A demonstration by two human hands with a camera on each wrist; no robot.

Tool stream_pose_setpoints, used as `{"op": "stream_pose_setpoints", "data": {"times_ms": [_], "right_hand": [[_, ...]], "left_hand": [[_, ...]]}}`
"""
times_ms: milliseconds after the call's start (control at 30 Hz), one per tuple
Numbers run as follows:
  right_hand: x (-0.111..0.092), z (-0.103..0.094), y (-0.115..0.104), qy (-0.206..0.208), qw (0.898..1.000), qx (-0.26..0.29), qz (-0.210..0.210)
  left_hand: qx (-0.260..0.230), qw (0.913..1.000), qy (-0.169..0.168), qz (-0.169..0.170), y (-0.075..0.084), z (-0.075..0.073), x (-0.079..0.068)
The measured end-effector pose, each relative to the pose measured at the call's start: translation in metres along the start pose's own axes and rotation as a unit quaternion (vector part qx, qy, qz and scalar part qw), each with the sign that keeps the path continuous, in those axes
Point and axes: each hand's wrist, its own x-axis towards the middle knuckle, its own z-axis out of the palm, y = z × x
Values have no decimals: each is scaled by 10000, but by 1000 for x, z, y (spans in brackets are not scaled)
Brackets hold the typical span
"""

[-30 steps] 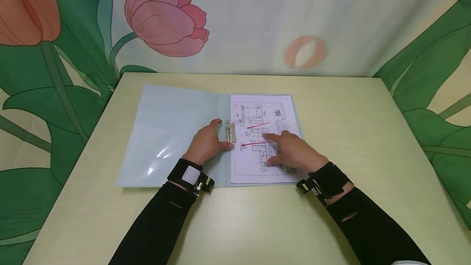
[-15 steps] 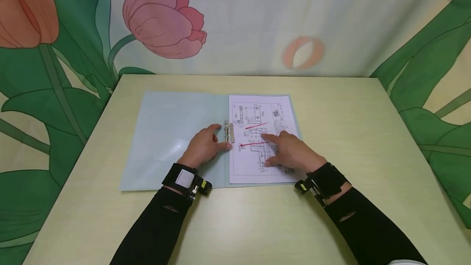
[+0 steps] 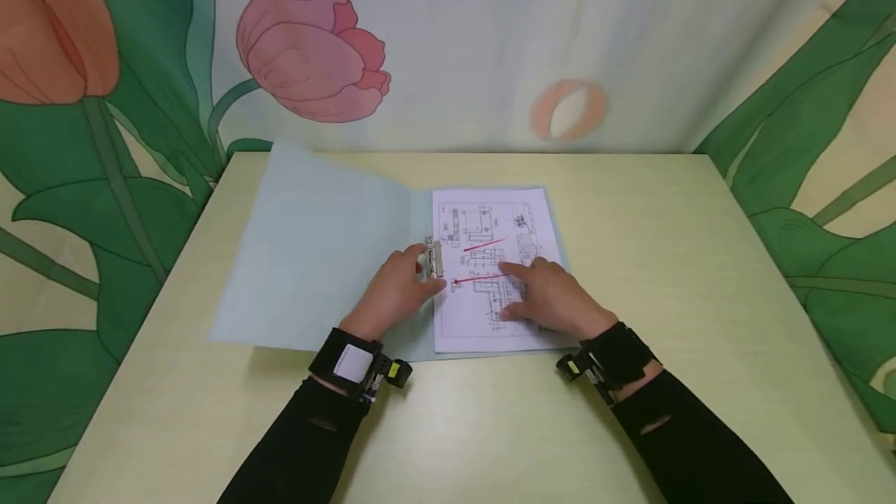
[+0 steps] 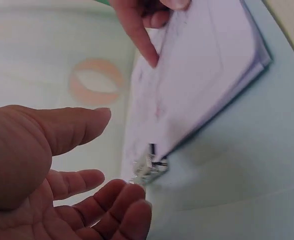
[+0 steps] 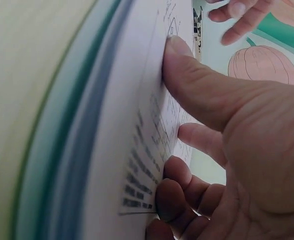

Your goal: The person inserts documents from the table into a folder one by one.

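A pale blue folder [image 3: 315,247] lies spread out, its left cover tilted up off the table. On its right side is a stack of white sheets [image 3: 462,325] printed with line drawings and crossed by two red lines. A metal clip [image 3: 435,258] sits at the sheets' left edge. My left hand [image 3: 392,290] is beside the clip, thumb and forefinger apart; in the left wrist view nothing lies between them. On the top sheet rest the fingertips of my right hand [image 3: 556,298], forefinger stretched out. The right wrist view shows the thumb pressing on the paper.
A pale wooden table [image 3: 665,255] carries the folder. Behind it hangs a curtain [image 3: 476,53] with large tulips and green leaves. Bare tabletop extends in front of the folder and to its right.
The folder's left cover settled flat half a second ago and is now raised again, with a shadow under it. Both hands have stayed nearly in place; the head view has tilted slightly.
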Motion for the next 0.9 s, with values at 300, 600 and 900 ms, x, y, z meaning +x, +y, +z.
{"op": "stream_pose_setpoints", "data": {"times_ms": [300, 600, 900], "right_hand": [[-1, 3, 1, 35, 10000, -34, 0], [-2, -4, 14, 9, 9999, 58, 142], [-11, -11, 37, 0, 9991, 134, 400]], "left_hand": [[426, 9932, 877, 642, 13, -43, -32], [535, 9691, 2234, 894, 3, -90, -55], [934, 9490, 2900, 814, -14, -99, -54]]}}
